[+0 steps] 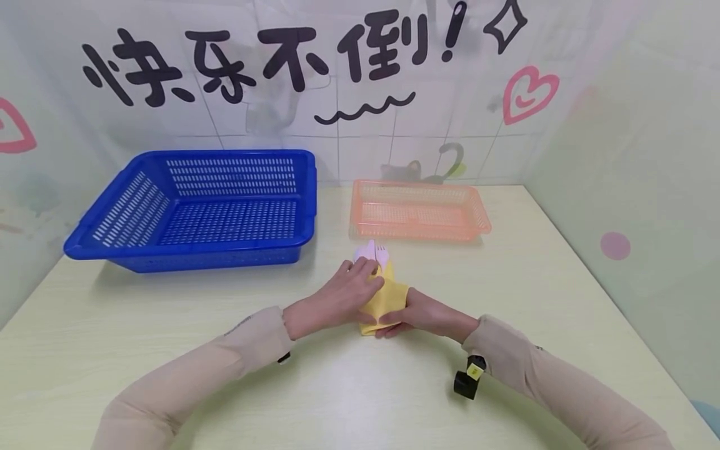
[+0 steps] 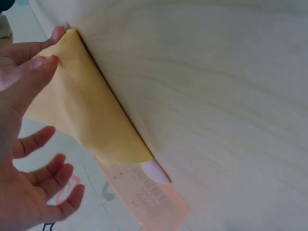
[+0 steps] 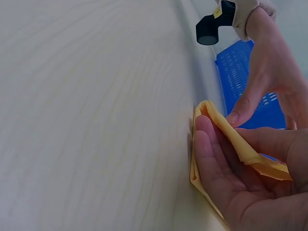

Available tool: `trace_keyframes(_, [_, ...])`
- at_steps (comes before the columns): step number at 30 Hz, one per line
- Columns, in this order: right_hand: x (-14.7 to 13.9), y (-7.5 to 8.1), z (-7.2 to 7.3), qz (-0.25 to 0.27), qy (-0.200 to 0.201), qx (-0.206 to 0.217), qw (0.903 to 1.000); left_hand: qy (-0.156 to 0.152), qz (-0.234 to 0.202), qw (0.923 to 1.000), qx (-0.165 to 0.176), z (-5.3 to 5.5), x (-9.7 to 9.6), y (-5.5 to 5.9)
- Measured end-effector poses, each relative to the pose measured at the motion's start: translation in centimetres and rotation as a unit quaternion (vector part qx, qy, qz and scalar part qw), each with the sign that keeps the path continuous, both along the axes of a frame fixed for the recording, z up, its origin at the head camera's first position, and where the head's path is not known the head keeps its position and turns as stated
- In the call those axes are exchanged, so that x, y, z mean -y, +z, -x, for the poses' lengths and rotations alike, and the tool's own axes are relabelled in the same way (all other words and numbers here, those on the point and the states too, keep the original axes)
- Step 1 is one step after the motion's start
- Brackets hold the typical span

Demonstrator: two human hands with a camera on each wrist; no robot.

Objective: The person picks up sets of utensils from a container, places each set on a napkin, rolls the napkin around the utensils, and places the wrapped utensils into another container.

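A folded yellow cloth napkin [image 1: 388, 300] lies at the middle of the table. From its far end stick out a pale lilac fork [image 1: 383, 255] and, beside it, other pale lilac cutlery [image 1: 362, 252]; their lower parts are hidden in the cloth. My right hand [image 1: 422, 311] pinches the near right part of the napkin, its fingers [image 3: 204, 139] tucked inside the fold and its thumb on the outer flap. Over the left side is my left hand [image 1: 345, 294]. Its thumb [image 2: 41, 74] touches the cloth, while the other fingers stand loosely bent, apart from it.
A large blue basket [image 1: 197, 250] stands at the back left. Further right, a smaller pink-orange basket [image 1: 416, 232] sits just beyond the cutlery. Printed sheeting [image 1: 315, 150] hangs behind the table, with another panel on the right. Black wrist cameras [image 1: 465, 384] hang below the sleeves.
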State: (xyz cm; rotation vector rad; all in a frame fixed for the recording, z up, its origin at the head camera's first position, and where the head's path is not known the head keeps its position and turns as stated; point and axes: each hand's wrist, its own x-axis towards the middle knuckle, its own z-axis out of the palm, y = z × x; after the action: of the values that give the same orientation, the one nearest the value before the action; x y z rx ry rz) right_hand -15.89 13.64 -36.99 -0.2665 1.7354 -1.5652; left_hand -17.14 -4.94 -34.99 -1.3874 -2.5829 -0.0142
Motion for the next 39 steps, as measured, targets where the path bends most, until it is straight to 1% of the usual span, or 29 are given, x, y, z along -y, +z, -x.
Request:
trace_keyframes(3, [0.0,-0.1,0.0,0.002,-0.007,0.007,0.9999,-0.045,0.016,0.9988,0.006,-0.4,0.7,0.2])
trace_keyframes(5, [0.0,-0.1,-0.1,0.004,-0.011,0.011,0.9999,-0.075,0.027,0.9967,0.016,-0.9,1.3,0.3])
trace_keyframes(7, [-0.1,-0.1,-0.1,0.004,-0.017,0.014,0.9997,-0.095,0.040,0.9944,0.022,-1.3,1.9,0.1])
trace_keyframes(9, [-0.1,0.0,-0.2,-0.003,-0.024,0.012,0.9996,-0.098,0.057,0.9929,0.035,-1.7,2.4,-0.2])
trace_keyframes(11, [0.0,0.1,-0.4,-0.016,-0.033,0.003,0.9993,-0.096,0.075,0.9915,0.046,-2.0,2.7,-0.4])
trace_keyframes(16, [0.2,0.2,-0.7,-0.083,-0.048,-0.037,0.9947,-0.085,0.098,0.9897,0.059,-2.4,2.9,-0.8])
trace_keyframes(19, [0.1,0.2,-0.9,-0.119,-0.046,-0.057,0.9902,-0.083,0.105,0.9894,0.057,-2.5,2.9,-1.0])
trace_keyframes(22, [-0.2,0.3,-1.0,-0.143,-0.035,-0.069,0.9867,-0.084,0.105,0.9897,0.051,-2.5,2.9,-1.1])
trace_keyframes(25, [-0.5,0.3,-1.0,-0.158,-0.025,-0.074,0.9844,-0.086,0.101,0.9901,0.047,-2.5,2.9,-1.2])
trace_keyframes(28, [-0.8,0.2,-0.9,-0.165,-0.023,-0.069,0.9836,-0.095,0.094,0.9904,0.036,-2.4,2.8,-1.3])
trace_keyframes(32, [-0.9,0.2,-0.9,-0.174,-0.023,-0.070,0.9820,-0.104,0.085,0.9908,0.017,-2.4,2.6,-1.4])
trace_keyframes(37, [-1.0,0.3,-0.9,-0.189,-0.033,-0.076,0.9784,-0.106,0.082,0.9910,0.004,-2.4,2.3,-1.3])
trace_keyframes(39, [-1.0,0.3,-0.9,-0.207,-0.044,-0.087,0.9735,-0.105,0.085,0.9908,0.004,-2.4,2.3,-1.2])
